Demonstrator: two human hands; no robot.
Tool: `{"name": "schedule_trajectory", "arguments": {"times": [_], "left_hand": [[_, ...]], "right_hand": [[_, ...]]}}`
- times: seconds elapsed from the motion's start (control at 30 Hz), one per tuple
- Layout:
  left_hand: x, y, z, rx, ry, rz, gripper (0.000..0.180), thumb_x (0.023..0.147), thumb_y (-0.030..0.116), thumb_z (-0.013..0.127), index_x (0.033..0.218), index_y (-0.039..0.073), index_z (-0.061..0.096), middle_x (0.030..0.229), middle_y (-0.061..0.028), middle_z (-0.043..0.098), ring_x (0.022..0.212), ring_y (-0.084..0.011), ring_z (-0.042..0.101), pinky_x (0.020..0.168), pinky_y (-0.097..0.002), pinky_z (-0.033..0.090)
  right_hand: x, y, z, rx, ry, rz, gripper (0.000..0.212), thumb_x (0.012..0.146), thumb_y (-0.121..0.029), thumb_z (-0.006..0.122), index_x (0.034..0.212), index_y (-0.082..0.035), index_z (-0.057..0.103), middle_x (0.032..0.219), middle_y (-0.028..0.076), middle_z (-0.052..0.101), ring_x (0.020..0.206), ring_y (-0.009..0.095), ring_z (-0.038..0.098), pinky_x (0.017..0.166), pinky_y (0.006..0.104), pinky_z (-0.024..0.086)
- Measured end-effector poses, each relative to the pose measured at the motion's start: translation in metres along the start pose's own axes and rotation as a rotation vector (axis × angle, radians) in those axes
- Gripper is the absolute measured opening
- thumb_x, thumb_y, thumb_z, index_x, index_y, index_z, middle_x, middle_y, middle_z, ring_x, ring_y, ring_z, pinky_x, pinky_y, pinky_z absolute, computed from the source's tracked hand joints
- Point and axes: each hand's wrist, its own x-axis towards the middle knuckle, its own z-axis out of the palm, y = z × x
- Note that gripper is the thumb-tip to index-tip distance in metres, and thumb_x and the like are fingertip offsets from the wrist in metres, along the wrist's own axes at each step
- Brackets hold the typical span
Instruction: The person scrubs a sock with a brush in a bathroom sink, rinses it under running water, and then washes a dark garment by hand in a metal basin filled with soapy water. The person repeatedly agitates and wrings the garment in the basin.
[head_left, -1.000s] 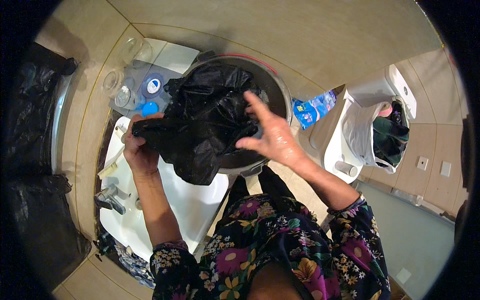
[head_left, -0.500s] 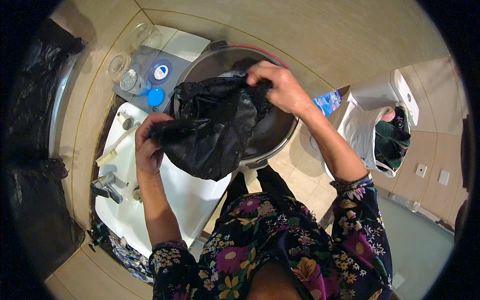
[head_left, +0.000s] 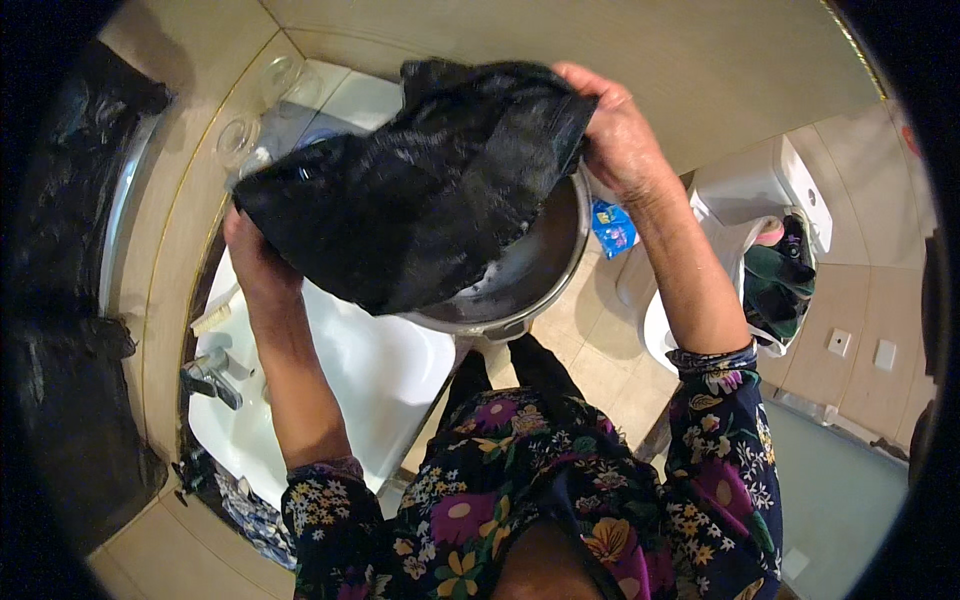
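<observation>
Far left: dark bag [head_left: 70,330] against the wall, blurred. Tap [head_left: 208,374] on the left rim of the white sink [head_left: 380,380]; patterned cloth [head_left: 240,500] hangs off its near edge. Clear jars [head_left: 240,135] on the tabletop [head_left: 345,95] far of the sink, partly hidden by the black garment [head_left: 420,190].

Left hand [head_left: 255,255] grips the garment's left end, fingers closed under the fabric. Garment is stretched out, wet and glossy, held up over the steel basin [head_left: 540,270]. Basin sits on the sink's right edge and holds soapy water; the garment blocks most of it.

Right hand [head_left: 615,130] pinches the garment's far right corner, fingers closed on it.

Right: blue packet [head_left: 612,228] on the floor, then the toilet [head_left: 745,190] with a white bag [head_left: 775,280] of dark green clothes on it.
</observation>
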Motion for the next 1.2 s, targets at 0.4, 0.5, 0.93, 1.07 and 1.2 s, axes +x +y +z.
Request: {"name": "schedule_trajectory", "arguments": {"times": [0.4, 0.5, 0.93, 1.07, 1.2], "left_hand": [[-0.060, -0.054, 0.025, -0.473, -0.307, -0.927, 0.092, 0.078, 0.073, 0.027, 0.127, -0.004, 0.038, 0.124, -0.0257, 0.046, 0.110, -0.0317, 0.052, 0.091, -0.0421, 0.043], [-0.060, -0.065, 0.036, -0.564, -0.202, -0.839, 0.082, 0.080, 0.066, 0.031, 0.126, -0.001, 0.040, 0.123, -0.0218, 0.046, 0.109, -0.0297, 0.051, 0.092, -0.0407, 0.042], [-0.042, -0.111, 0.068, -0.616, 0.425, -0.620, 0.041, 0.086, 0.032, 0.047, 0.121, 0.011, 0.047, 0.120, -0.0050, 0.050, 0.109, -0.0210, 0.050, 0.095, -0.0345, 0.039], [-0.045, -0.150, 0.030, -0.835, 0.038, -0.468, 0.032, 0.083, 0.039, 0.049, 0.105, 0.015, 0.054, 0.107, -0.0060, 0.057, 0.102, -0.0218, 0.053, 0.089, -0.0390, 0.042], [-0.047, -0.156, 0.014, -0.820, 0.058, -0.523, 0.033, 0.086, 0.034, 0.044, 0.111, 0.014, 0.053, 0.110, -0.0058, 0.056, 0.101, -0.0219, 0.054, 0.089, -0.0375, 0.043]], "right_hand": [[-0.028, 0.023, 0.063, -0.652, 0.101, -0.594, 0.020, 0.072, -0.003, 0.053, 0.092, -0.002, 0.056, 0.079, 0.009, 0.057, 0.078, 0.021, 0.058, 0.072, 0.0268, 0.044], [-0.058, 0.041, 0.107, -0.799, -0.189, -0.438, 0.018, 0.068, -0.013, 0.061, 0.082, -0.003, 0.054, 0.073, 0.011, 0.054, 0.072, 0.028, 0.057, 0.063, 0.0332, 0.043], [-0.007, 0.112, 0.094, -1.062, 0.132, -0.441, 0.027, 0.056, -0.016, 0.069, 0.071, -0.005, 0.049, 0.065, 0.014, 0.058, 0.064, 0.034, 0.059, 0.055, 0.0415, 0.048], [-0.030, 0.114, 0.109, -0.957, 0.201, -0.321, 0.027, 0.055, -0.017, 0.069, 0.072, -0.005, 0.051, 0.063, 0.016, 0.056, 0.064, 0.035, 0.058, 0.055, 0.0422, 0.046], [-0.047, 0.119, 0.120, -0.866, 0.069, -0.399, 0.023, 0.056, -0.017, 0.065, 0.072, -0.005, 0.053, 0.061, 0.017, 0.056, 0.063, 0.037, 0.058, 0.054, 0.0435, 0.046]]}}
